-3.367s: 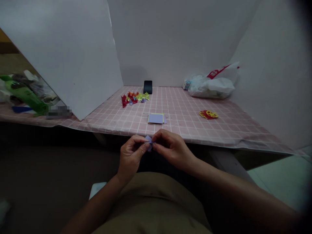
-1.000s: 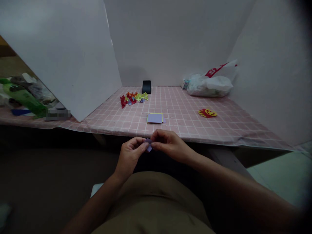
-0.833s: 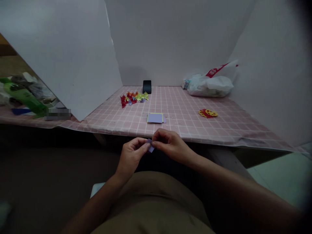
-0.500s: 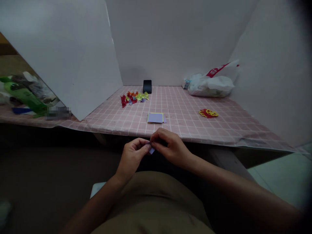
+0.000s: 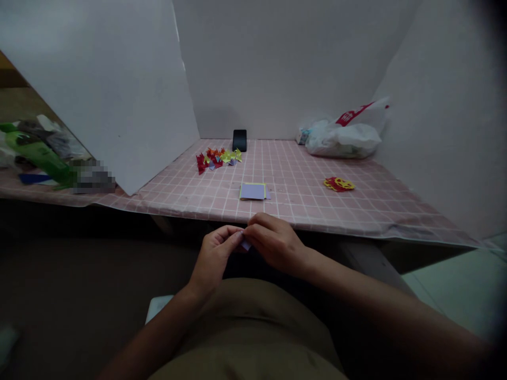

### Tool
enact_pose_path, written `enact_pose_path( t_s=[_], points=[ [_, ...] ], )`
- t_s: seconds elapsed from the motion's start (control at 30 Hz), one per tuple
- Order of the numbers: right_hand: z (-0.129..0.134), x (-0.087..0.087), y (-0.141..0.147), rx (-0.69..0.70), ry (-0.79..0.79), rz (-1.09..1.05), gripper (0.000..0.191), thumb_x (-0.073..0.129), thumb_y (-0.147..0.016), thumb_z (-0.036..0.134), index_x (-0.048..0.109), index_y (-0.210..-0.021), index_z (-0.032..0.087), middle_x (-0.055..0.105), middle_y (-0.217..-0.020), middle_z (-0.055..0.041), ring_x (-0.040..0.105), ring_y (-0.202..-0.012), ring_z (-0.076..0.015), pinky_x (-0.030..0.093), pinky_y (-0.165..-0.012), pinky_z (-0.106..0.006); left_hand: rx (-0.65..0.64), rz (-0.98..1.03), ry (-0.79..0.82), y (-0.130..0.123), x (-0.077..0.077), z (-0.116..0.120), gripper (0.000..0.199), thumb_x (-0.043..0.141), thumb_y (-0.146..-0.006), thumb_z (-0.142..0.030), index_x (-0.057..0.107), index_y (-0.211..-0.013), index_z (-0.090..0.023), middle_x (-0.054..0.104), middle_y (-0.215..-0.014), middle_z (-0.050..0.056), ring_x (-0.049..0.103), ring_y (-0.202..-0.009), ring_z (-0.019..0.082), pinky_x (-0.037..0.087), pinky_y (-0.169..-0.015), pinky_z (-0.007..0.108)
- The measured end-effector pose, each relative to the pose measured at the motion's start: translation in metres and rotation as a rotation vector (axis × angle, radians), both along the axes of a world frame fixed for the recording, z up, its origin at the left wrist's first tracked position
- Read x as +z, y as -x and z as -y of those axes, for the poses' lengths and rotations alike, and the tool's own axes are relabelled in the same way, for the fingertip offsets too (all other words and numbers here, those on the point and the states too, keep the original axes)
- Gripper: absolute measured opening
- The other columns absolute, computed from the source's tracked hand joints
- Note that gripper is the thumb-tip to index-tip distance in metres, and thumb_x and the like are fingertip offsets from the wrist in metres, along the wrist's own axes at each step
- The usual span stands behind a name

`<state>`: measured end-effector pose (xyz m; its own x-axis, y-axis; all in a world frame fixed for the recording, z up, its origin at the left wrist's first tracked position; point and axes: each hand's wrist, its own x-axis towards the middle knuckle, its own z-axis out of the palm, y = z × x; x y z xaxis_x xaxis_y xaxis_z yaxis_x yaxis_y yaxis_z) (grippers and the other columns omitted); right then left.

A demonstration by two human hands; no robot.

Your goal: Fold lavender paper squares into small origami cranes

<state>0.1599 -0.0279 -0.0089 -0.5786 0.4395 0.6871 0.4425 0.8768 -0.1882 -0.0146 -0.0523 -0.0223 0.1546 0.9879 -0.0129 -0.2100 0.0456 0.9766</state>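
Note:
Just in front of the table edge, my left hand (image 5: 217, 252) pinches a small folded piece of purple paper (image 5: 246, 245) between thumb and fingers. My right hand (image 5: 276, 244) closes on the same paper from the other side, and its fingers hide most of it. Beyond my hands lies a stack of square paper sheets (image 5: 252, 191), purple on top with yellow edges showing below. Farther back to the left is a group of small folded paper pieces (image 5: 217, 158) in red, orange, yellow and purple.
A pink checked cloth (image 5: 293, 179) covers the table. Red and yellow cut-out shapes (image 5: 339, 184) lie to the right, with a white plastic bag (image 5: 344, 138) behind. A black object (image 5: 240, 140) stands at the back wall. Left of the white panel (image 5: 119, 95) lies a green bottle (image 5: 37, 155).
My right hand's fingers have drawn closer together and lower over the purple paper, covering more of it. My left hand has hardly moved.

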Motion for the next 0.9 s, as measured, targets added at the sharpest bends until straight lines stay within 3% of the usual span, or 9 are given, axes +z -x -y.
enact_pose_path(
  t_s=[0.13,0.23,0.5,0.73,0.9],
  points=[
    [0.001,0.002,-0.001,-0.019,-0.11,0.03,0.026,0.042,-0.1,0.012,0.06,-0.081,0.017,0.06,-0.078,-0.006,0.05,-0.068,-0.0154,0.042,-0.059,-0.027,0.003,0.025,-0.037,0.0,-0.002,0.001,0.02,0.069,-0.086,-0.034,0.074,-0.079,-0.017,0.068,-0.074,0.001,0.058,-0.071,0.013,0.048,-0.07,0.024],
    [0.002,0.003,-0.001,-0.001,-0.064,0.007,0.027,0.042,-0.1,0.012,0.061,-0.081,0.016,0.059,-0.078,-0.0061,0.051,-0.069,-0.0157,0.043,-0.059,-0.027,0.009,0.024,-0.057,0.0,-0.003,0.0,0.021,0.07,-0.087,-0.036,0.074,-0.079,-0.017,0.067,-0.074,0.001,0.058,-0.072,0.013,0.048,-0.071,0.024],
    [0.001,0.015,-0.002,0.118,0.38,-0.285,0.013,0.059,-0.094,0.014,0.065,-0.083,0.017,0.062,-0.086,-0.0043,0.06,-0.082,-0.0156,0.048,-0.074,-0.029,0.044,0.028,-0.051,0.002,-0.005,0.0,0.016,0.075,-0.084,-0.034,0.077,-0.085,-0.018,0.069,-0.076,0.0,0.058,-0.07,0.011,0.045,-0.07,0.022],
    [0.001,0.021,-0.003,0.07,0.882,-0.485,0.017,0.061,-0.092,0.028,0.063,-0.078,0.017,0.061,-0.074,0.0003,0.059,-0.07,-0.0134,0.046,-0.068,-0.028,0.13,-0.043,-0.12,0.005,-0.003,0.002,0.016,0.072,-0.086,-0.033,0.075,-0.082,-0.019,0.067,-0.074,-0.001,0.056,-0.071,0.011,0.043,-0.07,0.023],
    [0.0,0.019,-0.002,0.084,1.057,-0.548,0.019,0.065,-0.088,0.033,0.063,-0.078,0.017,0.06,-0.069,0.002,0.056,-0.066,-0.0119,0.042,-0.066,-0.026,0.16,-0.095,-0.138,0.005,-0.001,0.002,0.015,0.071,-0.087,-0.032,0.075,-0.081,-0.019,0.067,-0.073,-0.002,0.055,-0.069,0.011,0.043,-0.069,0.023]
  ],
)
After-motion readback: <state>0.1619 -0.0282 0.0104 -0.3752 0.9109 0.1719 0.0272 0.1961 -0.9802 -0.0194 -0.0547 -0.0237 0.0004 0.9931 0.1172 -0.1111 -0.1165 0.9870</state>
